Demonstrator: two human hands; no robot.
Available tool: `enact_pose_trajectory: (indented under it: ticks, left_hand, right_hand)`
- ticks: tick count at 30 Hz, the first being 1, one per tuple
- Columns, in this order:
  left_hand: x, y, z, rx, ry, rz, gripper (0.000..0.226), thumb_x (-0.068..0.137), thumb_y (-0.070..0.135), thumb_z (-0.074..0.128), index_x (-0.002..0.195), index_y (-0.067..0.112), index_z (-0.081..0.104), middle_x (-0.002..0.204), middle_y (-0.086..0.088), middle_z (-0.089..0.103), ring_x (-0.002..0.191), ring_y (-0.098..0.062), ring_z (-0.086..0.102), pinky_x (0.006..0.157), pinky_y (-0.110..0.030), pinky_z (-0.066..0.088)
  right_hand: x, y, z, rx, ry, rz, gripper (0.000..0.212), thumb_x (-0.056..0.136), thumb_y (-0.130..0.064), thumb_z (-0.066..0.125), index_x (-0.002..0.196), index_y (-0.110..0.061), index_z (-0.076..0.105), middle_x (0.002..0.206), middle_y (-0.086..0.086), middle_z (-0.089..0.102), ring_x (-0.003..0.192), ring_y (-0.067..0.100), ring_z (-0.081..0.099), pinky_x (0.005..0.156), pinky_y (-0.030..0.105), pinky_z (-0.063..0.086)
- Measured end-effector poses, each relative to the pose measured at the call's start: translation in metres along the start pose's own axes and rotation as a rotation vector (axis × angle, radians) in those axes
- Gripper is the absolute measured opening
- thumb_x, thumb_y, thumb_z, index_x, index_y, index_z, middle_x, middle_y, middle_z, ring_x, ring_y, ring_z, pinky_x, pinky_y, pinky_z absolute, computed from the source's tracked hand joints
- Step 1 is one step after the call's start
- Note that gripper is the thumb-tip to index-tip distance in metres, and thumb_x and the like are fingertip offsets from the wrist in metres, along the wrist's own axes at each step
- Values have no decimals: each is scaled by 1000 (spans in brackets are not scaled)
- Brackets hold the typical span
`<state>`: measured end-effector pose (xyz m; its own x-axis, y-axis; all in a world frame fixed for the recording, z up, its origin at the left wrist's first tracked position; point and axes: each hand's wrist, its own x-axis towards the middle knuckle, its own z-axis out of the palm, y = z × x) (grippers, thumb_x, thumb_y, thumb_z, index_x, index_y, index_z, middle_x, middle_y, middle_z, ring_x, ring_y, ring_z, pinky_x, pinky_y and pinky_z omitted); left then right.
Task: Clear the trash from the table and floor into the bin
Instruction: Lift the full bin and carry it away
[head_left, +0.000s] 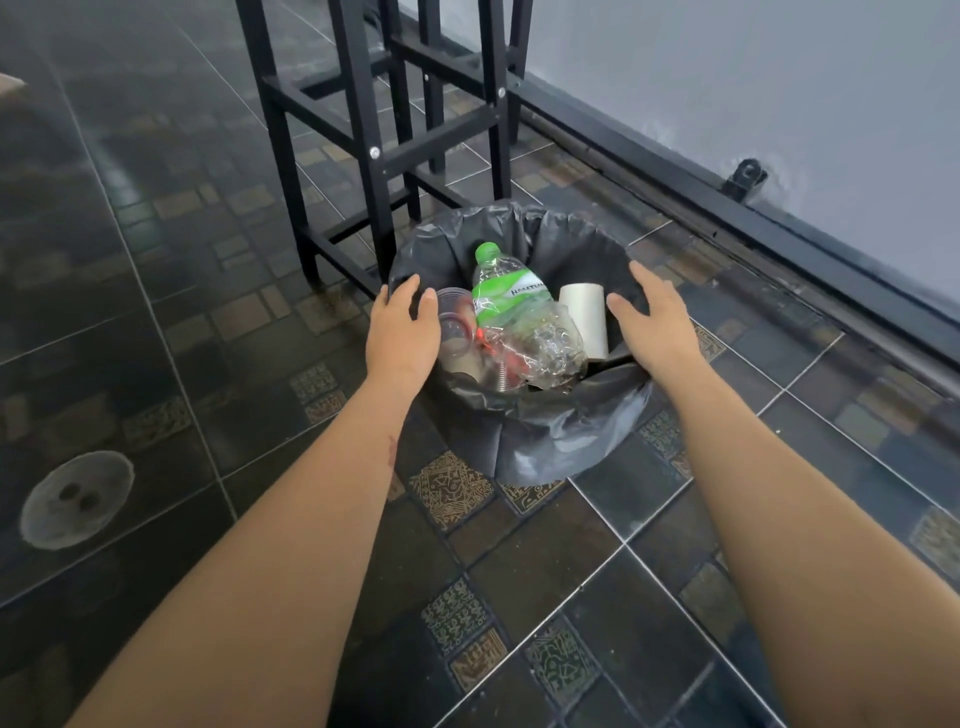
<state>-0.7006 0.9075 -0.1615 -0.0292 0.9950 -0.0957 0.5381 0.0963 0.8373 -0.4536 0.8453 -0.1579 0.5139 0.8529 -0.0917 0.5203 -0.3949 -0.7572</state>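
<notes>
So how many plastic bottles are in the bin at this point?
1. A crushed clear bottle with a green cap and label lies in the middle of the black-lined bin, between clear cups and a white roll. Others may be buried underneath.

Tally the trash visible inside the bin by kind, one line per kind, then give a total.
Plastic bottle with green cap: 1
Clear plastic cup: 1
White cardboard roll: 1
Red scraps under the bottle: too jumbled to count
Total clearly countable in the bin: 3
</notes>
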Motion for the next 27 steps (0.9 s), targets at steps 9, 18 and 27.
enact_pose_trajectory:
  ticks: [9, 18, 27]
  left_hand:
    - [-5, -9, 11, -569, 43, -152, 40, 100, 20, 50, 135, 38, 55, 151, 10, 38, 136, -12, 37, 114, -40, 32]
    - [-86, 71, -71, -509, -115, -234, 37, 101, 19, 48, 134, 33, 58, 150, 8, 38, 137, -11, 37, 114, -38, 31]
    - [-182, 254, -220, -434, -259, -210, 35, 101, 20, 49, 134, 29, 59, 149, 9, 41, 136, -7, 37, 115, -31, 27]
  right_hand:
    - [-22, 0, 1, 508, 43, 129, 51, 98, -12, 52, 140, -40, 46, 148, -14, 41, 131, 3, 39, 104, 22, 33]
    - [-144, -69, -79, 549, 137, 402, 49, 99, -10, 49, 136, -41, 50, 144, -18, 45, 131, 4, 42, 112, 31, 34]
    - [-278, -248, -248, 610, 259, 573, 48, 101, -14, 45, 138, -45, 47, 123, -25, 49, 117, 12, 52, 85, 15, 46]
